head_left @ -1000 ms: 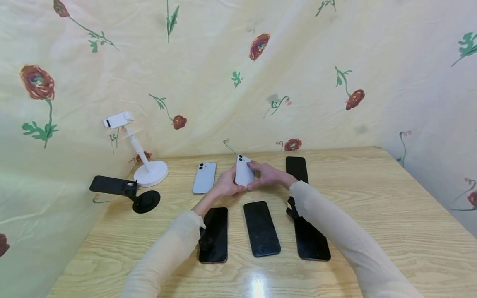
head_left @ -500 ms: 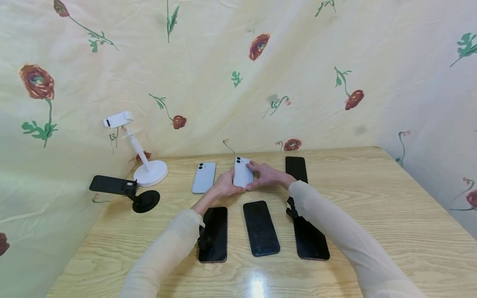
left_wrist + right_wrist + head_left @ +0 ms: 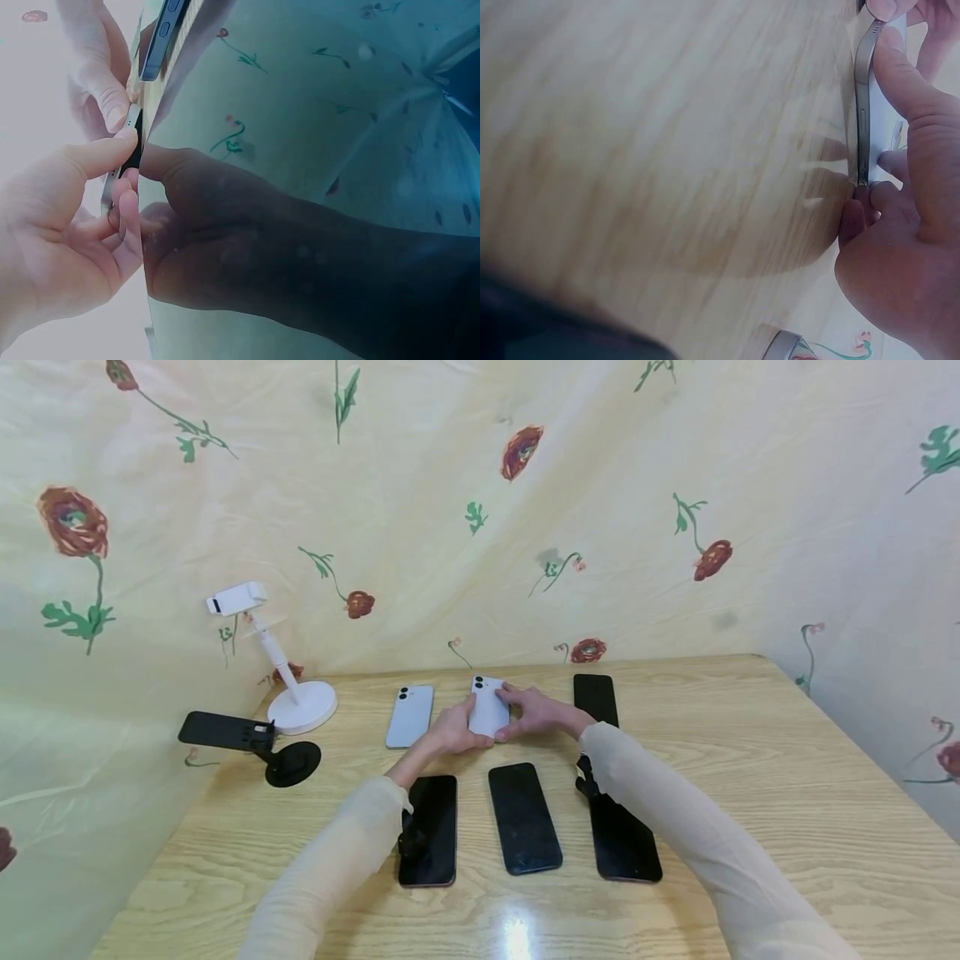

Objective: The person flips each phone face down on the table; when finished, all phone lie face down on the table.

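Note:
A white smartphone [image 3: 489, 710], back up with its two camera lenses at the far end, lies close over the far part of the table between both hands. My left hand [image 3: 453, 729] grips its left side and near corner; in the left wrist view, the thumb [image 3: 116, 150] presses the phone's edge and fingers curl beneath. From the right, my right hand [image 3: 534, 712] holds it, thumb at the near end and fingers along the far right side. The right wrist view shows the phone's metal side [image 3: 864, 112] right at the tabletop.
To the left lies a second white phone [image 3: 410, 717]. Several black phones lie screen up nearer, including a middle one [image 3: 525, 818]; another black phone [image 3: 596, 697] is at the back right. A white phone stand [image 3: 302, 708] and black stand [image 3: 294, 764] are at left.
The held white phone has come down slightly toward the table and lies flatter, shifting a little left. Both hands keep their grip, and the other phones stay in place.

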Demonstrator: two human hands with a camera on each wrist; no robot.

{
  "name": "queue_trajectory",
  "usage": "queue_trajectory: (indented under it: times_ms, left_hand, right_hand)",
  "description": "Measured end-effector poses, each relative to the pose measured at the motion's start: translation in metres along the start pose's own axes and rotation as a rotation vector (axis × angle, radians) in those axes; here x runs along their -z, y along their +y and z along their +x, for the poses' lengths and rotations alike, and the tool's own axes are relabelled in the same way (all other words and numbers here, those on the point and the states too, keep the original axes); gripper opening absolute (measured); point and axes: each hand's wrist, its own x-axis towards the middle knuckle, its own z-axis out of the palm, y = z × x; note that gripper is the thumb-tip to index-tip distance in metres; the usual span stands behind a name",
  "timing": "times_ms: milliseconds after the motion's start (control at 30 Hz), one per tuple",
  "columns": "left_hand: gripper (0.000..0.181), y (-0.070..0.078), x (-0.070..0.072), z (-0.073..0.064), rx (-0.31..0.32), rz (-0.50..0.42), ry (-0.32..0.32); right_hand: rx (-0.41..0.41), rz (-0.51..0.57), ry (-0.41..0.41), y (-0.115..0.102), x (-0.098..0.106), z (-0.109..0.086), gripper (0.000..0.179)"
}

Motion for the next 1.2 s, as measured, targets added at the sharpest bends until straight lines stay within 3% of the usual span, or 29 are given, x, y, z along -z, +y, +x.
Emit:
queue_trajectory:
  times_ms: [167, 533, 833, 1200]
  left_hand:
    - [0.091, 0.0010, 0.0014, 0.0000, -0.006, 0.054, -0.016]
    - [0.089, 0.0025, 0.0012, 0.0025, 0.031, 0.084, -0.046]
    - [0.089, 0.0040, 0.0009, 0.0035, 0.099, 0.029, -0.063]
    - [0.087, 0.0062, 0.0016, 0.0028, 0.123, 0.002, -0.075]
  right_hand:
    - [-0.009, 0.002, -0.002, -0.0015, 0.0006, -0.0012, 0.096]
    - [-0.009, -0.008, 0.001, 0.0001, -0.0002, 0.0002, 0.094]
    - [-0.001, -0.013, 0.001, -0.0021, -0.0008, -0.0021, 0.093]
    - [-0.007, -0.011, -0.001, -0.0025, -0.0005, -0.0024, 0.092]
